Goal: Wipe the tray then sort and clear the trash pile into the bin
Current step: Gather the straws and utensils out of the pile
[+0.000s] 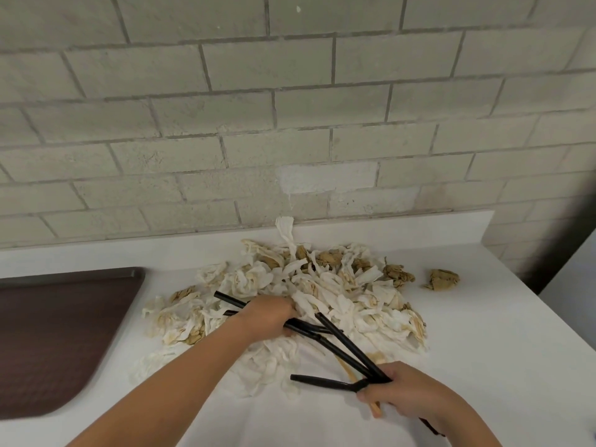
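A heap of crumpled white and brown-stained paper napkins [322, 285] lies on the white counter [483, 333] against the brick wall. My left hand [271, 316] reaches into the heap and grips black straws [232, 301] that stick out to the left and right of it. My right hand [406, 391] grips a bundle of black straws [345, 343] together with a thin wooden stick [375, 411], near the counter's front. The dark brown tray [58, 333] lies at the left. No bin is in view.
One brown crumpled napkin [443, 279] lies apart at the right of the heap. The counter ends at the right, with a dark gap [567, 240] beyond it. A grey brick wall [290, 108] stands right behind the counter.
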`<state>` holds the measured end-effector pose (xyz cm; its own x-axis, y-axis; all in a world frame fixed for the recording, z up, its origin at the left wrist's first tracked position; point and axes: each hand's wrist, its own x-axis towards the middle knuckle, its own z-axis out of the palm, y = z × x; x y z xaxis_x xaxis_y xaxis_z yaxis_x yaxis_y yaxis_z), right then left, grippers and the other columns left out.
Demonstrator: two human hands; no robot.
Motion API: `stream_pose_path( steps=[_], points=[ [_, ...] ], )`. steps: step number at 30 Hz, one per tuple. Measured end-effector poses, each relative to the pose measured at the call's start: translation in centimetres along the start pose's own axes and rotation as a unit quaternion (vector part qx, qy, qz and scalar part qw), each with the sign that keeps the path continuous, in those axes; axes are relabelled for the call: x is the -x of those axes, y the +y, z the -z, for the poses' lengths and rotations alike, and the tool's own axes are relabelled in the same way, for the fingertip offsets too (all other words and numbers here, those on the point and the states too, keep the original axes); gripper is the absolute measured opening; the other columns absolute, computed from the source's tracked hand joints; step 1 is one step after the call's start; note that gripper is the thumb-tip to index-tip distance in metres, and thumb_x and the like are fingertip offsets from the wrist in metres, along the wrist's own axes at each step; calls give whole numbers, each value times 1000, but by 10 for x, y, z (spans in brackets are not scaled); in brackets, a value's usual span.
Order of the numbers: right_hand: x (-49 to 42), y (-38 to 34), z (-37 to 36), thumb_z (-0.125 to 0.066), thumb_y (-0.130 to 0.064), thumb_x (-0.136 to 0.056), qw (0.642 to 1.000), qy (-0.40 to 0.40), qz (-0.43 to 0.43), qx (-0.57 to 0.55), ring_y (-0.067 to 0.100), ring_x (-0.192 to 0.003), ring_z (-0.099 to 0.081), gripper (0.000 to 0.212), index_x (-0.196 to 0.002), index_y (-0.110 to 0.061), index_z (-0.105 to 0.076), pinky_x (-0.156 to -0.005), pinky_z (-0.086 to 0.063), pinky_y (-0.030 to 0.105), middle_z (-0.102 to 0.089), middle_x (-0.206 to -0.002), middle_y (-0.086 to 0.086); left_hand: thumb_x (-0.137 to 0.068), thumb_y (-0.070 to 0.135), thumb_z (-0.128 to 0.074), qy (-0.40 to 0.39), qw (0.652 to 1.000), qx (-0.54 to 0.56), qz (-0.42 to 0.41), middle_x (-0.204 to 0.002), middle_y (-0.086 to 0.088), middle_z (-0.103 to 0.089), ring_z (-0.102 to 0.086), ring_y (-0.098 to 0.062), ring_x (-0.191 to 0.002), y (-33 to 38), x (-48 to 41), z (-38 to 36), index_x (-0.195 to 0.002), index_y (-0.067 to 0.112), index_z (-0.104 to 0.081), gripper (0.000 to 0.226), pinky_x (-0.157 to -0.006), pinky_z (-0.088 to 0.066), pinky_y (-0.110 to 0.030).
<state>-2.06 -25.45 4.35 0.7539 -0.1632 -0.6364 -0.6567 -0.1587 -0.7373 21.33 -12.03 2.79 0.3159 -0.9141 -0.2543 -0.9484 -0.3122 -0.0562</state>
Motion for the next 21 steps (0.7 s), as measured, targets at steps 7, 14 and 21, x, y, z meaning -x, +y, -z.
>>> stream_pose_path(
  steps=[7,14,21],
  points=[
    [16,7,16,-69,-23,-77,998,-46,-30,39,1,-50,-46,23,-56,-22,-60,-52,-33,11,-50,-56,-7,-88,30,-60,-3,999,49,-4,-106,-1,-57,-57,-21,-95,-1,0,2,-108,16,-64,25,-66,-37,-28],
    [26,23,23,-72,-19,-76,997,-22,17,-74,10,-51,-45,29,-102,-8,-69,-51,-33,20,-55,-56,3,-83,31,-68,183,929,312,83,-92,10,-59,-58,-11,-81,-9,17,18,-103,23,-67,21,-69,-45,-20],
    [17,19,14,-65,-20,-86,969,-1,94,-227,17,-52,-39,18,-85,-2,-62,-53,-31,25,-46,-62,10,-83,23,-70,335,666,631,215,-52,-1,-50,-47,-16,-44,-7,42,54,-87,12,-66,13,-45,-48,-28]
  ],
)
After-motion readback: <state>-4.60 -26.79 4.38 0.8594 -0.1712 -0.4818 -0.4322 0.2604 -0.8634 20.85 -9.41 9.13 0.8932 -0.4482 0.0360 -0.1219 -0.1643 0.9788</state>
